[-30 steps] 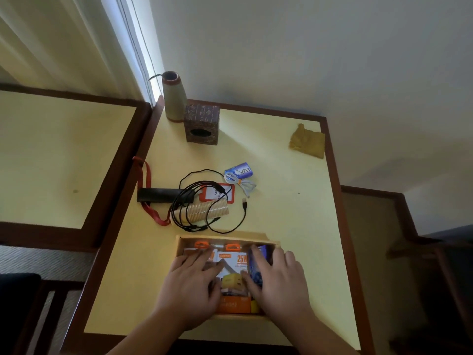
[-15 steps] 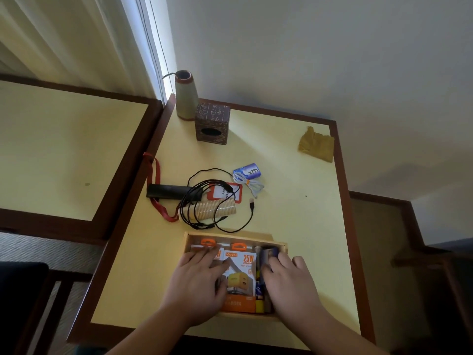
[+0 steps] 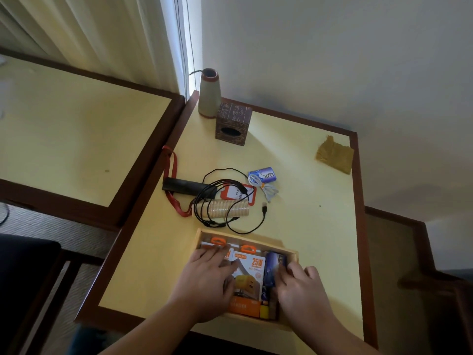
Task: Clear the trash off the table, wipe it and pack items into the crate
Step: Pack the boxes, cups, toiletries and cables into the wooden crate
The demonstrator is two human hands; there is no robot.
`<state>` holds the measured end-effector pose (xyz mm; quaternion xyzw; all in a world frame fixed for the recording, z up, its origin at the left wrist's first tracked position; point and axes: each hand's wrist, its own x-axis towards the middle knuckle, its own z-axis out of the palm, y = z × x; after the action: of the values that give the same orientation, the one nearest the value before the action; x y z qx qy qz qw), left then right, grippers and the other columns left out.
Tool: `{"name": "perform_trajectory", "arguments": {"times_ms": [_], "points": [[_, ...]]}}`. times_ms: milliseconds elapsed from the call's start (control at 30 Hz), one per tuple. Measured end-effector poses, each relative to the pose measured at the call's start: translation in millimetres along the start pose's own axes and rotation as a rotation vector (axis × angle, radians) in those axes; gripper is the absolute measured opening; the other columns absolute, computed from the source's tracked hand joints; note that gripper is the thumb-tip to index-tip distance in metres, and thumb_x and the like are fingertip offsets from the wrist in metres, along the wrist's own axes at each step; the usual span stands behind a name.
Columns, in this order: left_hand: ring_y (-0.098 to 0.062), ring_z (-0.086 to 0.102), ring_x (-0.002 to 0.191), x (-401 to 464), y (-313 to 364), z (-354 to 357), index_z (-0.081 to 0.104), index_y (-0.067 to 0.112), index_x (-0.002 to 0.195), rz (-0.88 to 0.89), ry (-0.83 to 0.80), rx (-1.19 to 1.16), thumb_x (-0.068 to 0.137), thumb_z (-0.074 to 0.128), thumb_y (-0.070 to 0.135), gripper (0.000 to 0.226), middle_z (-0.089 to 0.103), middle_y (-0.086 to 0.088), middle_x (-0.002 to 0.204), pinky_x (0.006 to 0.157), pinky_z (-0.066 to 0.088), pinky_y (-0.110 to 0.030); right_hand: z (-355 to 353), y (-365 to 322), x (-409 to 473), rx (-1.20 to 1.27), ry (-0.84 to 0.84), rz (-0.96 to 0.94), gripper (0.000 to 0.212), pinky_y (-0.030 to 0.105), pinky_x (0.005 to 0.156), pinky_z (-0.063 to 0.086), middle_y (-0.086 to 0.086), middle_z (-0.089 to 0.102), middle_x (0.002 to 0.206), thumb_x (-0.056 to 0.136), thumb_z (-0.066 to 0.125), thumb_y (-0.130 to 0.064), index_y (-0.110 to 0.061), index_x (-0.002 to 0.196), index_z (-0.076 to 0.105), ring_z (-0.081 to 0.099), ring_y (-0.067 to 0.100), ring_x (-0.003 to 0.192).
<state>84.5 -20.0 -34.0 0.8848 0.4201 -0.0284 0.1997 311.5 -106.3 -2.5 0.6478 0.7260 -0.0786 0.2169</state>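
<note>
A shallow wooden crate (image 3: pixel 291 253) sits near the front edge of the yellow table (image 3: pixel 312 221). Inside lie two orange-and-white charger boxes (image 3: pixel 252 270) and a blue packet (image 3: pixel 274 262). My left hand (image 3: pixel 204 285) rests flat on the left charger box with straight fingers. My right hand (image 3: pixel 303 290) presses on the blue packet at the crate's right side. Behind the crate lie a black cable (image 3: pixel 222 198), a stack of gold bangles (image 3: pixel 226 208), a red-framed badge (image 3: pixel 238 194) on a red lanyard (image 3: pixel 172 175), a black bar-shaped object (image 3: pixel 181 187), a white cable (image 3: pixel 266 187) and a blue soap packet (image 3: pixel 263 175).
A yellow cloth (image 3: pixel 334 155) lies at the far right corner. A cone-shaped vase (image 3: pixel 208 94) and a brown patterned box (image 3: pixel 233 124) stand at the far left corner by the wall. A second yellow table (image 3: pixel 71 129) adjoins on the left.
The view has shifted so the table sits further right and lower. Both hands have stayed on the items in the crate, and the right hand has slid slightly right and nearer me.
</note>
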Motion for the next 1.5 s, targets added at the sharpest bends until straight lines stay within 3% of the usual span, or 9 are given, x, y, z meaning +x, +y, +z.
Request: {"name": "perform_trajectory", "arguments": {"times_ms": [133,300,400,500,600,733,967,1200,1500], "points": [[-0.019,0.051,0.144,0.2,-0.5,-1.6,0.067,0.039,0.138,-0.007,-0.056,0.030,0.096,0.048,0.054,0.048,0.057,-0.001,0.155,0.119,0.015,-0.035,-18.0,-2.5,14.6,0.026,-0.094,0.000,0.023,0.044,0.087,0.037,-0.001,0.074,0.106,0.102,0.053,-0.033,-0.022,0.105,0.073,0.048,0.024,0.114],[-0.020,0.057,0.139,0.9,0.4,-2.7,0.071,0.039,0.131,0.007,-0.142,0.065,0.093,0.054,0.058,0.046,0.061,0.000,0.150,0.118,0.015,-0.037,-78.8,24.2,37.9,0.377,-0.066,0.030,0.025,0.032,0.082,0.055,-0.008,0.066,0.101,0.100,0.057,-0.048,-0.032,0.110,0.073,0.061,0.012,0.091],[-0.020,0.044,0.150,-0.1,0.3,-4.0,0.063,0.038,0.142,0.016,-0.097,0.064,0.097,0.045,0.060,0.054,0.050,-0.001,0.161,0.124,0.009,-0.036,-104.2,47.1,71.3,0.585,0.068,0.140,0.022,0.029,0.074,0.058,-0.017,0.072,0.095,0.099,0.058,-0.050,-0.036,0.103,0.074,0.064,0.001,0.078],[-0.017,0.021,0.160,-0.2,-0.5,-0.5,0.047,0.040,0.155,0.016,-0.030,0.011,0.101,0.032,0.061,0.060,0.028,0.002,0.172,0.127,-0.003,-0.035,-103.7,71.1,127.7,0.712,0.293,0.240,0.019,0.034,0.080,0.057,-0.011,0.075,0.099,0.101,0.057,-0.033,-0.031,0.110,0.074,0.069,0.015,0.087],[-0.016,0.013,0.162,-0.4,-0.5,1.1,0.038,0.043,0.159,0.016,-0.029,0.005,0.100,0.028,0.062,0.063,0.022,0.004,0.174,0.127,-0.006,-0.034,-94.9,87.9,191.3,0.614,0.211,0.235,0.054,0.040,0.092,0.052,0.004,0.062,0.137,0.100,0.053,-0.012,-0.028,0.151,0.049,0.059,0.028,0.120],[-0.020,0.024,0.160,1.3,-0.9,3.7,0.047,0.043,0.154,-0.001,0.007,0.002,0.098,0.032,0.062,0.061,0.036,0.003,0.169,0.127,-0.002,-0.035,-85.1,95.7,251.1,0.425,-0.044,0.181,0.098,0.053,0.105,0.051,0.000,0.021,0.172,0.089,0.056,0.005,-0.041,0.165,0.015,0.035,0.035,0.148],[-0.022,0.050,0.146,0.1,-3.0,6.2,0.065,0.040,0.140,0.007,-0.061,0.047,0.094,0.049,0.059,0.052,0.059,0.001,0.152,0.123,0.009,-0.037,-50.5,117.0,278.3,0.289,0.081,0.323,0.029,0.038,0.078,0.045,0.004,0.067,0.113,0.094,0.064,-0.035,-0.031,0.123,0.065,0.060,0.031,0.106],[-0.023,0.047,0.148,0.2,-0.1,-0.6,0.064,0.039,0.141,0.004,-0.073,0.073,0.096,0.046,0.059,0.053,0.057,-0.002,0.155,0.123,0.009,-0.037,-20.4,131.8,183.1,0.777,0.425,0.753,0.040,0.043,0.088,0.048,0.012,0.059,0.118,0.091,0.071,-0.042,-0.014,0.118,0.062,0.055,0.036,0.116],[-0.016,0.040,0.152,1.4,2.2,-3.9,0.062,0.039,0.144,-0.002,-0.065,0.047,0.098,0.041,0.059,0.054,0.046,0.003,0.163,0.124,0.018,-0.035,-3.6,22.0,-21.7,0.944,0.483,0.484,0.044,0.027,0.087,0.050,-0.019,0.058,0.109,0.091,0.073,-0.048,-0.030,0.129,0.062,0.053,0.002,0.103]]}}
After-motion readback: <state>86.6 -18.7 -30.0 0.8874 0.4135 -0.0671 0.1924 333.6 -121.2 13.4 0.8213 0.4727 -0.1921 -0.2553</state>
